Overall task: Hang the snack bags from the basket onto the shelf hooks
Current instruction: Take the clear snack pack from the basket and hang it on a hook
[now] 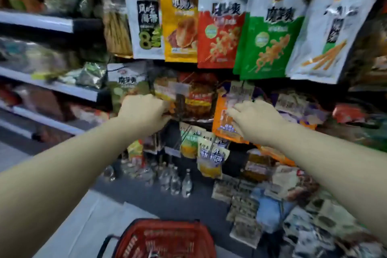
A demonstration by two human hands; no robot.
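Snack bags are hanging in rows on the shelf hooks in front of the person, and both hands are reaching into the middle row. The left hand (144, 111) is curling its fingers round the lower edge of a brown and yellow bag (188, 98), gripping it from the left side. The right hand (255, 119) is lying against an orange bag (222, 119) just to the right of that one, fingers stretched over its front; whether it is pinching the bag or only touching it I cannot tell through the blur.

Above the hands 5 large bags are hanging side by side in the top row: a white bag with a green 8 (146, 25), a yellow bag (180, 21), a white and red bag (219, 23), a white and green bag (270, 27) and a white bag with orange sticks (333, 27). Their bottom edges are overlapping the tops of the middle row.

Below the hands smaller yellow and white packets (209, 153) are hanging close together, and several clear bottles (178, 182) are standing on the floor beneath them. 1 red basket (167, 239) is sitting low between the arms, well apart from the hooks. Loaded shelves (46, 86) are running along the left side
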